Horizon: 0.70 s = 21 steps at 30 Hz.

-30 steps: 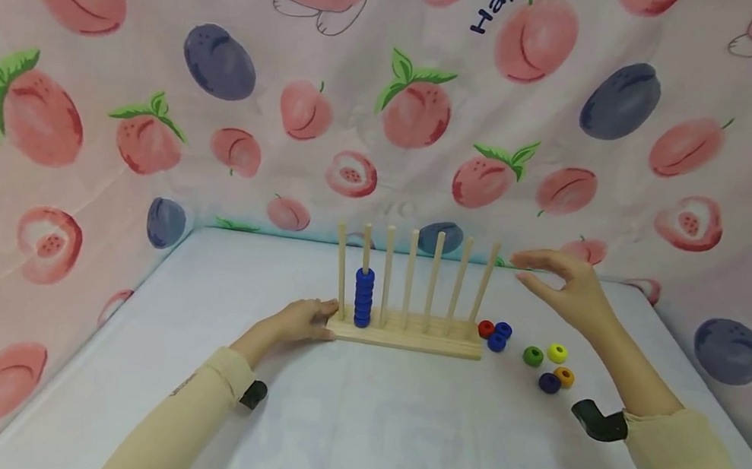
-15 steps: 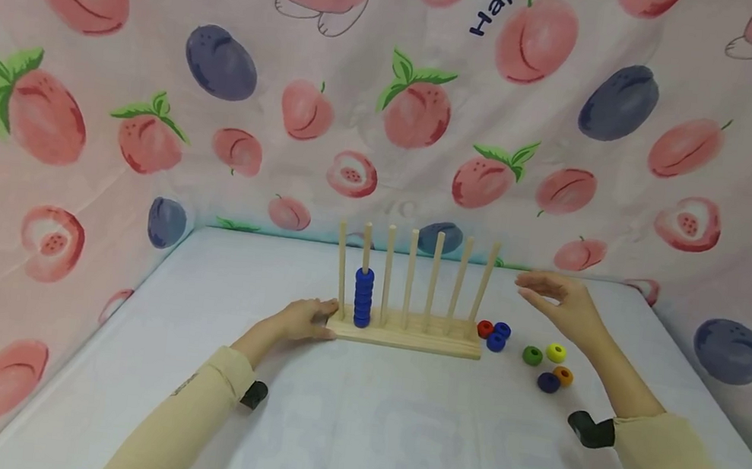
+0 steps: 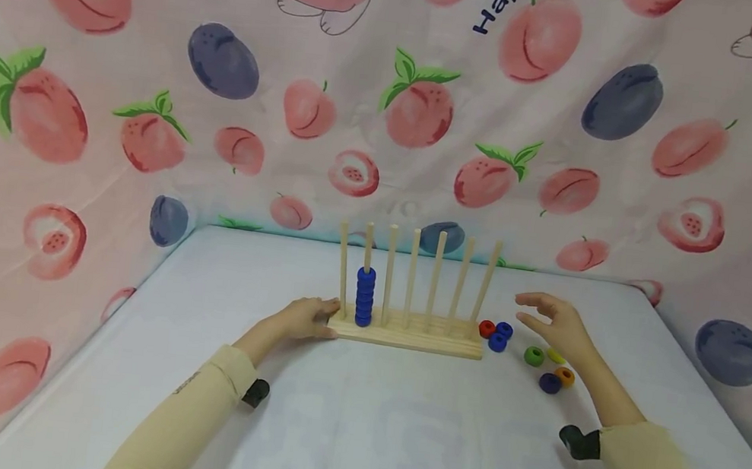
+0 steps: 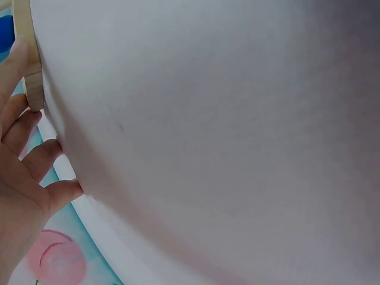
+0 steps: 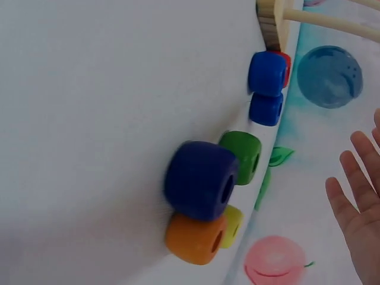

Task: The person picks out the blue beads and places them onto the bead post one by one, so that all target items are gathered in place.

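A wooden peg rack (image 3: 406,339) with several upright pegs stands on the table. A stack of blue beads (image 3: 365,297) fills much of its second peg from the left. My left hand (image 3: 304,319) holds the left end of the base; in the left wrist view the thumb lies along the wood (image 4: 34,89) and fingertips sit at its end. To the right my right hand (image 3: 559,326) hovers above loose beads, fingers apart and nothing between them. It partly covers the yellow bead (image 3: 554,356). Near it lie a green bead (image 3: 534,356), an orange bead (image 3: 564,376) and a dark blue bead (image 3: 549,383).
Against the rack's right end sit a red bead (image 3: 487,329) and two blue beads (image 3: 498,342). A white cloth covers the table (image 3: 355,431). Behind it hangs a fruit-print curtain (image 3: 361,111). Dark wrist mounts show at both sleeves.
My right hand has come down and slightly nearer, now overlapping the yellow bead. The left hand, the rack and the beads stay where they were.
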{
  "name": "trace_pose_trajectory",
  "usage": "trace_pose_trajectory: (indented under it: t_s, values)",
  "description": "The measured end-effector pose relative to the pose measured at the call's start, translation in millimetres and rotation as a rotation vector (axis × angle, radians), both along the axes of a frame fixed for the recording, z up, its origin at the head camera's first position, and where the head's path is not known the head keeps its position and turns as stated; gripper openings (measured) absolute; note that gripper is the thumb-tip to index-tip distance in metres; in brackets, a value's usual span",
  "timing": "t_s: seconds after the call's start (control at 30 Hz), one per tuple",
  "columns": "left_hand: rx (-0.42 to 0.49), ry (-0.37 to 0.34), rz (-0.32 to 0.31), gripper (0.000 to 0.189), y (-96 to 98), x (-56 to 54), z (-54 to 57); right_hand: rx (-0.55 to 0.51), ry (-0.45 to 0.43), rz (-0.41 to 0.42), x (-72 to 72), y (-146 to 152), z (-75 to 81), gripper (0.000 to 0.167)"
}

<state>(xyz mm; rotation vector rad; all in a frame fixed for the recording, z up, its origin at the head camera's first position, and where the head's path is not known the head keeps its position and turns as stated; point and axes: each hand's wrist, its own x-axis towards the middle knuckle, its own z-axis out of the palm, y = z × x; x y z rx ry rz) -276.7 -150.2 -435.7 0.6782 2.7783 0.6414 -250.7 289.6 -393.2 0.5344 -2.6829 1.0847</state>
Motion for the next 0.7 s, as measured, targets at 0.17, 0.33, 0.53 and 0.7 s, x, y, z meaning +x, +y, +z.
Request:
trace_pose_trajectory:
  t_s: [0.17, 0.33, 0.53, 0.7]
  values:
    - [0.01, -0.004, -0.002, 0.064, -5.1, 1.2, 0.5, 0.041, -0.052, 0.033, -5.7, -0.7, -6.4, 0.034]
    - [0.015, -0.017, -0.005, 0.063, -3.4, 0.9, 1.6, 0.066, -0.085, 0.057, -9.6, 1.3, -10.7, 0.035]
    - [0.004, -0.028, 0.031, 0.064, -1.4, 0.4, 4.2, 0.118, -0.163, 0.07, -18.7, 0.0, -16.7, 0.039]
    - [0.0, -0.034, 0.027, 0.065, -2.8, 0.3, 2.7, 0.161, -0.24, 0.09, -22.3, -4.0, -17.7, 0.043]
